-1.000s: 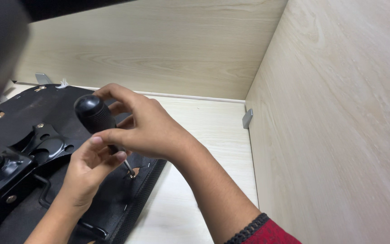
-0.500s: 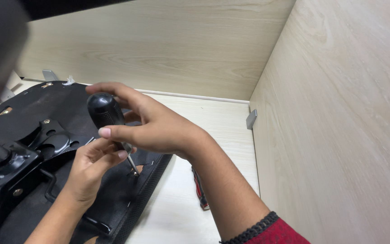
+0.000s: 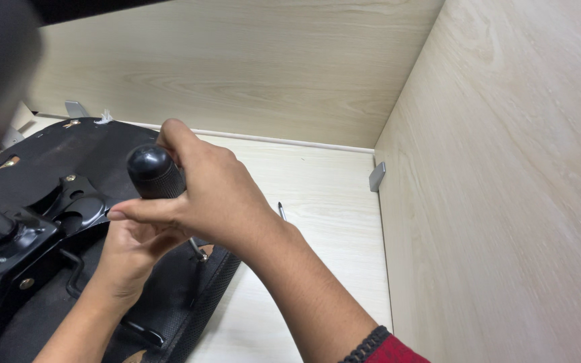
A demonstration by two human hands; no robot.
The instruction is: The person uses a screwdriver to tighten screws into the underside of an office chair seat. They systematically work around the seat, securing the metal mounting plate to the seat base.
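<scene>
Right hand: the right hand [image 3: 213,195] is closed around the black round handle of a screwdriver [image 3: 152,173]. Its fingers wrap the handle from the far side and the thumb lies across the near side, pointing to 9 o'clock.
Left hand: the left hand [image 3: 129,255] sits directly under the right one, at 6 o'clock from the handle. It is half closed and its fingertips gather near the shaft; I cannot tell if they pinch the shaft or only steady it, because the right hand covers them.
Screwdriver axis: the tool stands nearly upright but tilted. The handle is the upper end, toward 11 o'clock, and the thin metal shaft [image 3: 198,250] comes out below the right palm toward 5 o'clock.
Tip: the lower end of the shaft meets the black chair seat underside [image 3: 102,144] near its right edge, which is covered with woven fabric. The contact point itself is too small to see clearly.
Which hand is nearer: the left hand is nearer to the tip, the right hand nearer to the top of the handle.
Seat plate: a black metal mechanism [image 3: 31,232] is fixed on the seat at 9 o'clock from the hands, apart from them.
Around: a small dark pointed tool [image 3: 282,211] lies on the pale wooden board [image 3: 317,202] at 3 o'clock from the right wrist. A grey bracket [image 3: 376,176] sits in the corner by the side panel.
</scene>
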